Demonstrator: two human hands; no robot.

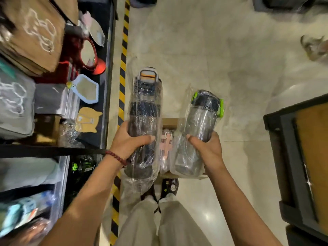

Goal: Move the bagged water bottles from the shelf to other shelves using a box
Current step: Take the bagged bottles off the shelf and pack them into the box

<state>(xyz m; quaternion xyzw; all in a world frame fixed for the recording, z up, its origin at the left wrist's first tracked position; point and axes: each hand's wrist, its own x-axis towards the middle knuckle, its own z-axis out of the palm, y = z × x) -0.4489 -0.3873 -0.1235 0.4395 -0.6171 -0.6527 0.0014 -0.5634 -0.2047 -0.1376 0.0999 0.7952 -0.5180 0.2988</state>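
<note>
My left hand [130, 142] grips a tall bagged bottle [144, 107] with a dark body and a white and orange lid. My right hand [206, 146] grips a shorter bagged bottle [202, 118] with a dark lid and green clips. Both bottles hang above a cardboard box [169, 122] on the floor in front of my feet. Between the two bottles, inside the box, lies a bagged pink bottle [166, 145]. Most of the box is hidden behind the bottles and hands.
A dark shelf unit [104, 96] on the left carries mirrors, brown bags and packaged goods, with more bagged bottles [81, 166] on a lower level. A yellow and black floor stripe [122, 82] runs along it. A dark rack [291, 157] stands at the right.
</note>
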